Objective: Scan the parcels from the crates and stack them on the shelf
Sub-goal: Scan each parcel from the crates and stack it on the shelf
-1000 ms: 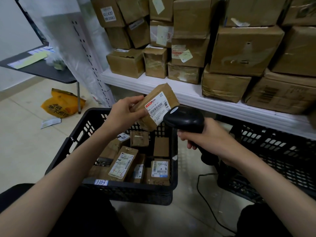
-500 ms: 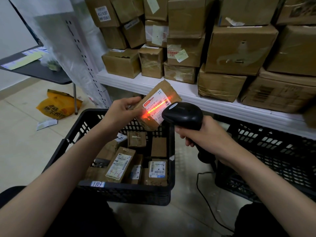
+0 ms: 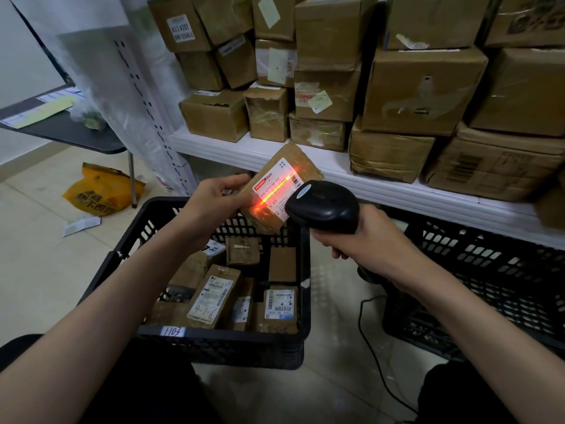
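At centre frame our left hand [image 3: 214, 206] pinches a small parcel [image 3: 282, 191] while our right hand [image 3: 360, 240] grips the scanner [image 3: 324, 206]. The red beam crosses the label slantwise, so we might misread it, and the light pinch could drop the parcel into the crate [image 3: 122, 255] below.

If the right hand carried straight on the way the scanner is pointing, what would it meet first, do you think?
Most likely the parcel gripped by the left hand: the right hand aims the scanner at its label, very close, though depth is unclear.
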